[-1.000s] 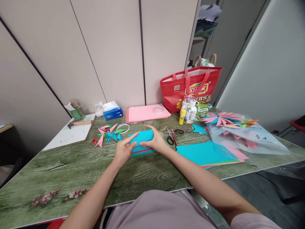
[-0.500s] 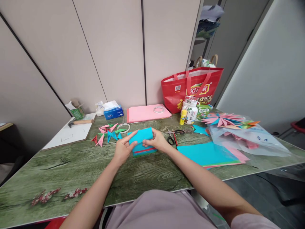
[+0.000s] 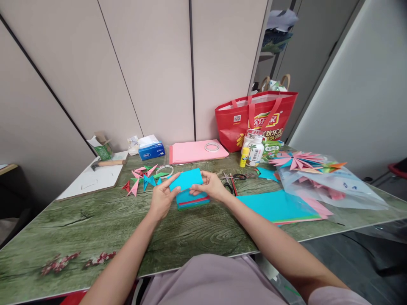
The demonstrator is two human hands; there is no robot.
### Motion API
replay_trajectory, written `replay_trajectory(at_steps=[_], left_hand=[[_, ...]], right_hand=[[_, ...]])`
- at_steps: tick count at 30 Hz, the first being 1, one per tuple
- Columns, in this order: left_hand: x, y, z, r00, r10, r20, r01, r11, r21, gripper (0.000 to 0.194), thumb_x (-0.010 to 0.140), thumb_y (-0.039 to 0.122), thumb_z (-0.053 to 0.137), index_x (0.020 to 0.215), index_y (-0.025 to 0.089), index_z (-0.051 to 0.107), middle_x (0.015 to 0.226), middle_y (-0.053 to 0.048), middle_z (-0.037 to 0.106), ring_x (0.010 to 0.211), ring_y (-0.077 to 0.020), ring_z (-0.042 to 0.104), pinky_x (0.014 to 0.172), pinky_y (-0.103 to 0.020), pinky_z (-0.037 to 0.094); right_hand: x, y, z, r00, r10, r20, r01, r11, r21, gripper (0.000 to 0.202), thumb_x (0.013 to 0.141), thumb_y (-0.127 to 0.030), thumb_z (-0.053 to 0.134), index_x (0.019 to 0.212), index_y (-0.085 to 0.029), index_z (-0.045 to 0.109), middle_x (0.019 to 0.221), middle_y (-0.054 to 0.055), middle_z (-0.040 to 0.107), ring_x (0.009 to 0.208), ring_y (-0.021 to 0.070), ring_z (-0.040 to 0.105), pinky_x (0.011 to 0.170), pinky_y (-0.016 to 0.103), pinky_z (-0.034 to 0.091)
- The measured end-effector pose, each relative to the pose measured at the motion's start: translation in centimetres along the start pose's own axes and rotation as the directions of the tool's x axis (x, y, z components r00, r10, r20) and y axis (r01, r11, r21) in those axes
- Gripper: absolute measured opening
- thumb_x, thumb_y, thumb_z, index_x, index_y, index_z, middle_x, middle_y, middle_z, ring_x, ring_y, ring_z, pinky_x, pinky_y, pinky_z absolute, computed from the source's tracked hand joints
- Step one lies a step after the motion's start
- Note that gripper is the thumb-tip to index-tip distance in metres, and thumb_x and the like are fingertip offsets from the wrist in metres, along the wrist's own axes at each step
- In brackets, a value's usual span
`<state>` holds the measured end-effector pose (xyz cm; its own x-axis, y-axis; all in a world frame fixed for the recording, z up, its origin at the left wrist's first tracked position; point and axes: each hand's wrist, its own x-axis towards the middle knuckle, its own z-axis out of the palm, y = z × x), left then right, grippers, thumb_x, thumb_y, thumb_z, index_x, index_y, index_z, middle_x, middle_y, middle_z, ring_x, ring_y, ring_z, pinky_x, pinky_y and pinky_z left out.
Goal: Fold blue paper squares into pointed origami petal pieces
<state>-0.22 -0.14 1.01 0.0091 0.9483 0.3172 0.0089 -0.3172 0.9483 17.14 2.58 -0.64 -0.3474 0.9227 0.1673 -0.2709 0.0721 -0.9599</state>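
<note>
A blue sheet of paper (image 3: 187, 179) is held up between both hands, tilted a little. My left hand (image 3: 161, 198) pinches its left end, thumb in front and fingers behind. At the right end, my right hand (image 3: 208, 185) grips it between thumb and fingers. Just below lies a small stack of coloured paper (image 3: 193, 201), blue with red and green edges showing. Folded paper pieces (image 3: 145, 177) in pink, blue and green lie beyond my left hand, beside a roll of tape (image 3: 164, 170). Scissors (image 3: 227, 182) and a red pencil (image 3: 234, 185) are right of my right hand.
Large blue sheets (image 3: 270, 204) lie at right, near a plastic bag (image 3: 352, 186) and a paper flower (image 3: 297, 161). Along the back stand a tissue box (image 3: 151, 151), pink paper (image 3: 193, 151), a glue stick (image 3: 244, 157) and a red bag (image 3: 232, 123). A hammer (image 3: 110, 162) rests at left.
The blue paper has risen slightly and shifted a little left, tilting more. Both hands keep hold of it, and more of the stack below shows.
</note>
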Motion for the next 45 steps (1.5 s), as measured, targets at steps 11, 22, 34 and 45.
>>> replay_trajectory(at_steps=[11,22,34,45], left_hand=[[0.5,-0.9,-0.8,0.999,-0.019,0.028,0.020,0.998,-0.055,0.057,0.060,0.029,0.070,0.113,0.015,0.055,0.120,-0.011,0.053,0.111,-0.0279,0.046,0.086,-0.037,0.044],[0.2,0.0,-0.2,0.997,-0.073,-0.021,0.071,0.993,-0.092,0.059,0.055,0.026,0.072,0.111,0.015,0.057,0.101,-0.005,0.063,0.084,-0.0210,0.059,0.072,-0.036,0.051],[-0.3,0.3,-0.1,0.996,-0.072,0.060,0.062,0.984,0.167,0.054,0.058,0.009,0.056,0.112,0.016,0.057,0.038,0.011,0.034,0.036,-0.0047,0.030,0.054,-0.024,0.046],[-0.3,1.5,0.2,0.959,-0.093,0.269,0.167,0.949,-0.269,0.061,0.064,0.018,0.060,0.123,0.015,0.043,0.105,-0.010,0.059,0.088,-0.0186,0.058,0.082,-0.037,0.046]], right_hand=[[0.3,-0.4,-0.7,0.982,-0.027,0.185,0.010,0.996,0.093,0.046,0.067,-0.025,0.063,0.104,-0.016,0.036,0.072,0.007,0.068,0.071,0.0221,0.066,0.067,0.037,0.054],[0.4,-0.2,-1.0,0.979,-0.014,0.202,-0.008,0.994,0.110,0.040,0.067,-0.018,0.060,0.099,-0.017,0.036,0.070,0.004,0.067,0.067,0.0183,0.066,0.066,0.035,0.054],[0.4,1.3,-0.2,0.999,0.033,-0.014,-0.033,0.999,-0.030,0.049,0.051,-0.027,0.074,0.089,-0.017,0.045,0.061,-0.003,0.063,0.053,0.0150,0.064,0.055,0.029,0.055],[0.6,0.5,-0.6,0.996,0.039,-0.076,-0.034,0.997,0.064,0.050,0.050,-0.026,0.075,0.091,-0.015,0.048,0.059,-0.002,0.063,0.053,0.0138,0.063,0.054,0.027,0.054]])
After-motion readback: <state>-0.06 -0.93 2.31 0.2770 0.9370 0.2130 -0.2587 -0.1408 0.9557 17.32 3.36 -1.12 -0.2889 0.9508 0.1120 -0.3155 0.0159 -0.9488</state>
